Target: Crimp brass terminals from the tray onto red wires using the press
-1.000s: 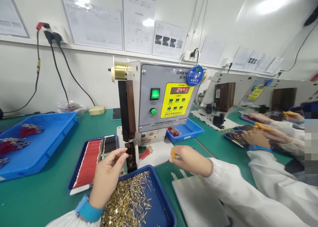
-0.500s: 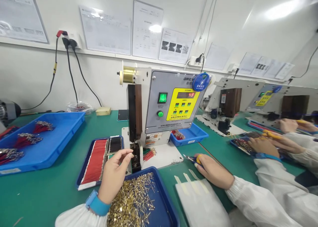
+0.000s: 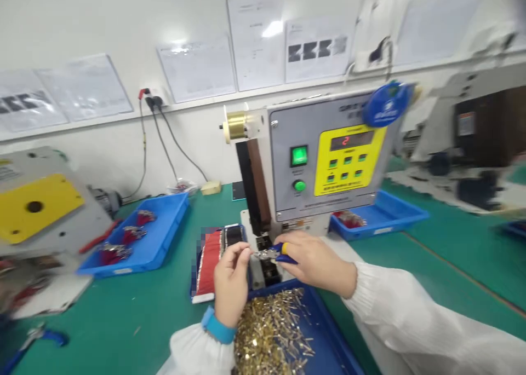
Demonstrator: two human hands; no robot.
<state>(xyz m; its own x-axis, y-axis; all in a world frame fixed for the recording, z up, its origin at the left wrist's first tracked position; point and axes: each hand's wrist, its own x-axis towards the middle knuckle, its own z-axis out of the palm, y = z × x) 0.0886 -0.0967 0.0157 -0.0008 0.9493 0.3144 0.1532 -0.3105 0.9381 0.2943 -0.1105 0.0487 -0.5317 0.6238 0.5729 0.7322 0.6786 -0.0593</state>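
My right hand is wrapped around blue-handled pliers, a yellow band showing by the fingers. The jaws point left and meet the fingertips of my left hand, which pinches something too small to make out. Both hands are in front of the grey machine, at its black lower head. Below them a dark blue tray holds a heap of small gold-coloured metal pieces. Just left of my left hand lies a tray with a row of red wires and some black ones.
A light blue tray with bundles of red wires stands at the left, another blue tray behind the machine at the right. Another pair of blue-handled pliers lies at the lower left. Further machines flank the workplace.
My right hand has brought the pliers from the table on the right to my left fingertips. The machine's display went from 49 to 2. The view has swung left; the co-worker's hands left it.
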